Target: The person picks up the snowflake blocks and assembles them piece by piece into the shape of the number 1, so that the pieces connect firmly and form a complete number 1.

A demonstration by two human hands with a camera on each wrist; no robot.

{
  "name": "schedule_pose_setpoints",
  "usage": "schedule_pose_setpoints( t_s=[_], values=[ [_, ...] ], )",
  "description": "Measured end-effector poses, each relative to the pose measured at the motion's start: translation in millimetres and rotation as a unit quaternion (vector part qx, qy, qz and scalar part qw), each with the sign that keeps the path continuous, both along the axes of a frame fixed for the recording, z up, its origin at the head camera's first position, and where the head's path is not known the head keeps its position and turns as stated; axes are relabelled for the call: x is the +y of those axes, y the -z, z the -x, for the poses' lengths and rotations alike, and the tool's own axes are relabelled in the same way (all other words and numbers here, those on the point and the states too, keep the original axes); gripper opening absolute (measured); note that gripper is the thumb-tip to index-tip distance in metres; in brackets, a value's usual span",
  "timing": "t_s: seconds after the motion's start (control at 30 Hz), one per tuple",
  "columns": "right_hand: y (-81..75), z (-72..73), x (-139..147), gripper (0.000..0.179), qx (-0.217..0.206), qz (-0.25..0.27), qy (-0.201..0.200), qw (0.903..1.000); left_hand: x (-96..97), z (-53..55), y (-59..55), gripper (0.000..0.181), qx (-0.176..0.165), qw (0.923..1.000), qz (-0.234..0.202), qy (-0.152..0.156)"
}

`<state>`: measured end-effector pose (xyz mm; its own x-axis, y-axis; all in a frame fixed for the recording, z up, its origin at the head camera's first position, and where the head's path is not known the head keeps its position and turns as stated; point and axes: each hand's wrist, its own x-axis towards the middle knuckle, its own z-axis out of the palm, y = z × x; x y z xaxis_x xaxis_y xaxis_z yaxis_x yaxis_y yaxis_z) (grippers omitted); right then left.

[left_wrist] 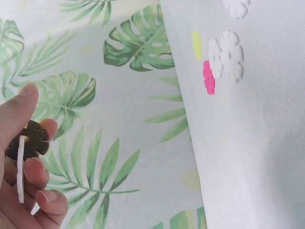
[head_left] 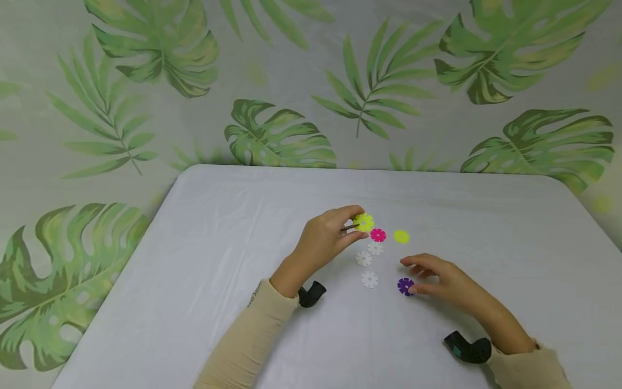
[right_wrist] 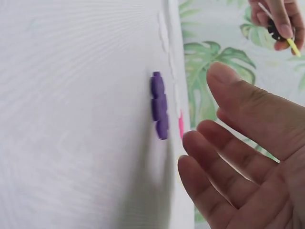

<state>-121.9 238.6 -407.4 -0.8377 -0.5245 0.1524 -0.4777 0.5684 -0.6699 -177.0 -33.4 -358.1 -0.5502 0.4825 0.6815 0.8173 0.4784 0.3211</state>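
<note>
My left hand (head_left: 318, 237) is raised above the table, pinching a small cluster of notched snowflake discs between thumb and fingers. A yellow disc (head_left: 363, 222) faces the head view, and the left wrist view adds a dark disc (left_wrist: 37, 138) with a white disc (left_wrist: 20, 176) seen edge-on, slotted against it. My right hand (head_left: 444, 278) hovers with spread, slightly bent fingers and holds nothing. Close to its thumb lies a purple disc (head_left: 405, 287); the right wrist view shows a gap between the fingers and this purple disc (right_wrist: 159, 106).
Between the hands lie a pink disc (head_left: 378, 235), a yellow disc (head_left: 401, 236) and three white discs (head_left: 369, 279). They rest on a white-covered table (head_left: 194, 270). Behind its far edge hangs a leaf-printed cloth (head_left: 272, 65). Black devices (head_left: 467, 348) sit at both wrists.
</note>
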Motion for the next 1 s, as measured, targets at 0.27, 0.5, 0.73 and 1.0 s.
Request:
schedule_pose_setpoints(
  t_s=[0.27,0.5,0.73,1.0],
  values=[
    [8.1,0.9,0,0.033,-0.004,-0.040,-0.017,0.9990,0.0,-0.3,-0.7,0.041,-0.005,0.9999,-0.007,0.013],
    [5.9,-0.2,-2,0.028,-0.065,-0.040,0.001,0.9971,-0.8,-0.2,-1.1,0.042,-0.003,1.0000,0.002,0.008],
    [-11.0,3.8,-6,0.026,-0.067,-0.048,0.034,0.9961,-1.9,-0.4,-1.9,0.042,-0.008,0.9999,0.000,0.014],
    [-37.8,14.6,-11,0.029,0.065,0.019,0.045,0.9967,-3.1,-0.2,-2.4,0.043,-0.008,0.9999,0.002,0.013]
  ],
)
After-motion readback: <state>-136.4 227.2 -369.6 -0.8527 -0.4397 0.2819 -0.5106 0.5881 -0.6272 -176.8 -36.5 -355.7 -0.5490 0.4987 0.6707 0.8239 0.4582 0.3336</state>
